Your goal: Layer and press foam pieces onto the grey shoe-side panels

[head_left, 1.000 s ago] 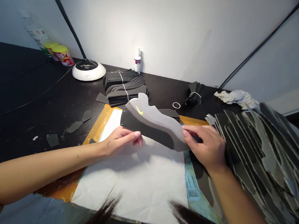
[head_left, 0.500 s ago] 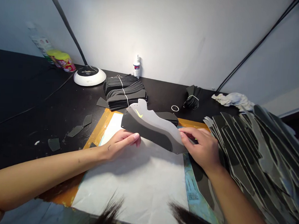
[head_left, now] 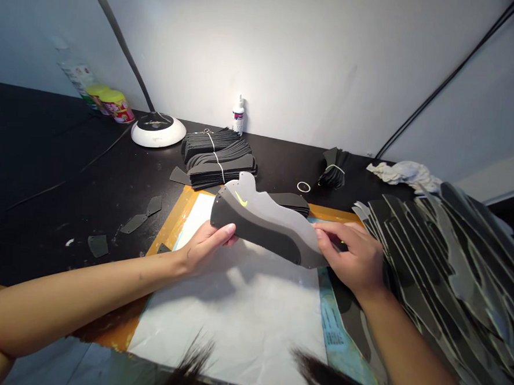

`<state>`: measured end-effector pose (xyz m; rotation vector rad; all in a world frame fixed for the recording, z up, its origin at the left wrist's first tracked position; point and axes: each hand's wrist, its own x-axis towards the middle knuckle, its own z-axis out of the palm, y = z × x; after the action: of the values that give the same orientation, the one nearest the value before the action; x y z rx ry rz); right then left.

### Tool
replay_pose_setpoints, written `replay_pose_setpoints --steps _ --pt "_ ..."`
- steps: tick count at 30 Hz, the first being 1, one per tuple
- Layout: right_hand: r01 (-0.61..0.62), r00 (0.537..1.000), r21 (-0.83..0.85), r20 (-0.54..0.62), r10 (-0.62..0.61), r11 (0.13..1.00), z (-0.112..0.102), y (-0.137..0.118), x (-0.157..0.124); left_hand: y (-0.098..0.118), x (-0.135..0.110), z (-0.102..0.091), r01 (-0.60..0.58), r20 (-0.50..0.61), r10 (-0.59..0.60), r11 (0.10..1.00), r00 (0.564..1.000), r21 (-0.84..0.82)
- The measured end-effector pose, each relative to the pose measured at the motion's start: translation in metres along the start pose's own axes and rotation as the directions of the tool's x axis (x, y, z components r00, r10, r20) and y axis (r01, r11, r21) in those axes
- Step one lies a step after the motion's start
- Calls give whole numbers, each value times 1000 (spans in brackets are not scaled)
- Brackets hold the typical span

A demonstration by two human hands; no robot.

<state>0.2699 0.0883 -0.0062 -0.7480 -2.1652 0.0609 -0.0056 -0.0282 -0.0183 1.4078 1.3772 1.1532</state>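
Note:
Between my hands, above a sheet of white paper [head_left: 232, 319], is a flat shoe upper piece [head_left: 276, 223] in light and dark grey, with a yellow swoosh near its left end. My left hand [head_left: 208, 243] pinches its lower left edge, with the thumb in front and the fingers largely hidden behind. At the other end, my right hand [head_left: 351, 253] grips the right tip between thumb and fingers. Behind the piece lies a small stack of dark cut pieces [head_left: 293, 203], partly covered by it.
Many grey upper pieces [head_left: 435, 273] are heaped at the right. Banded bundles of dark pieces [head_left: 219, 161] stand at the back, near a small white bottle [head_left: 238, 117] and a lamp base [head_left: 158, 133]. Loose dark pieces [head_left: 97, 245] lie at the left, a crumpled cloth [head_left: 406, 175] at back right.
My left thumb has come onto the front of the shoe upper piece's lower left edge, where the hand was just below it before. My right hand keeps its hold. The view has shifted slightly.

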Motion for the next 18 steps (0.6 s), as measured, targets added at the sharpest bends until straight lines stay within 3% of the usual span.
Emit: replay_pose_setpoints --steps 4,14,18 --pt "-6 1000 4 -5 6 1000 -1 -1 1 -1 -1 1 93 -36 -93 996 995 -13" --pt "33 999 -11 -9 -33 999 -1 1 -1 -1 0 1 54 -40 -53 998 998 31" --pt "23 999 -80 45 -19 997 0 3 0 -3 1 0 42 -9 -42 998 999 41"
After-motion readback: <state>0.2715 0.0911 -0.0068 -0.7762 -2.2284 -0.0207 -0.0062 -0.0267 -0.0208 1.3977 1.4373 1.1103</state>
